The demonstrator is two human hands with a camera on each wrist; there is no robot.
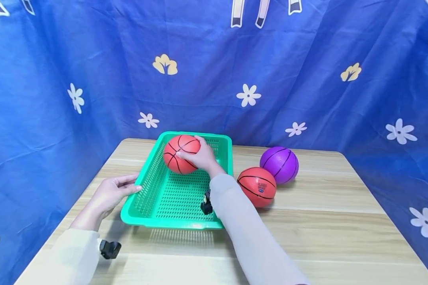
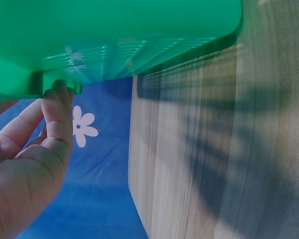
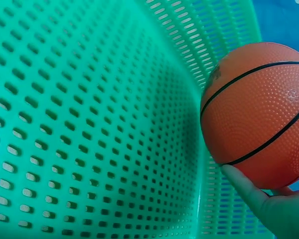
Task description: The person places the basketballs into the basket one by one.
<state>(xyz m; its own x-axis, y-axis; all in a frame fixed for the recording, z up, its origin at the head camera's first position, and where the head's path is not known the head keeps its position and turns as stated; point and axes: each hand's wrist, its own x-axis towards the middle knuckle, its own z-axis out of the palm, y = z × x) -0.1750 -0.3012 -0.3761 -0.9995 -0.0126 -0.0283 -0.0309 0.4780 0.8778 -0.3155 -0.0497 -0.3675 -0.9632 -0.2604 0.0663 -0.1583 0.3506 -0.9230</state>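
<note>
A green plastic basket (image 1: 174,225) with slotted walls stands on the table, tilted up at its left side. My left hand (image 1: 108,194) grips the basket's left rim, thumb on top and fingers beneath; in the left wrist view the fingertips (image 2: 60,89) curl under the rim. Inside the basket's far left part is an orange basketball (image 1: 180,156) with black lines. My right hand (image 1: 201,156) reaches over the basket and holds this ball from its right side, thumb and fingers spread around it. The right wrist view shows the ball close by the slotted wall, above the perforated floor.
Right of the basket, a second orange basketball (image 1: 256,188) rests on the wooden table (image 1: 324,225). A purple ball (image 1: 279,164) lies just behind it, overlapping it in the head view. A blue curtain (image 1: 207,87) with white flowers hangs behind and at both sides.
</note>
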